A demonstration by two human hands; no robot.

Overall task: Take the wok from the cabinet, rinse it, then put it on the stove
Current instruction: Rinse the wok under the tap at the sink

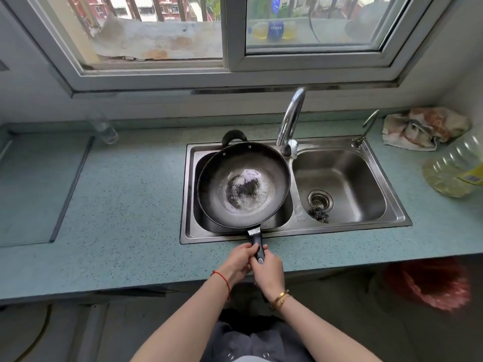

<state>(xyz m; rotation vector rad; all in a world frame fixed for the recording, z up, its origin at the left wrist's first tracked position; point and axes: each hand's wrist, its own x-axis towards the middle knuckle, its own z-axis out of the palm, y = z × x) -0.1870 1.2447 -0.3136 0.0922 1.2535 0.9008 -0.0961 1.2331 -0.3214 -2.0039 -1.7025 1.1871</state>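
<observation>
A dark round wok [271, 165] lies over the left basin of the steel double sink [347, 143], its worn bottom wet with a little water. Its small loop handle points toward the window, and its long black handle [257, 241] sticks out over the sink's front rim. My left hand [239, 259] and my right hand [268, 270] both grip that long handle, left in front and right at the handle's end. The chrome faucet [290, 121] arches above the wok's far right rim; no water stream shows.
The right basin holds a drain strainer [320, 200] and a steel scourer [319, 215]. A crumpled cloth [423, 129] and a big oil bottle [457, 168] sit on the counter at the right. A glass [105, 129] stands at the back left. A glass panel [39, 189] lies at left.
</observation>
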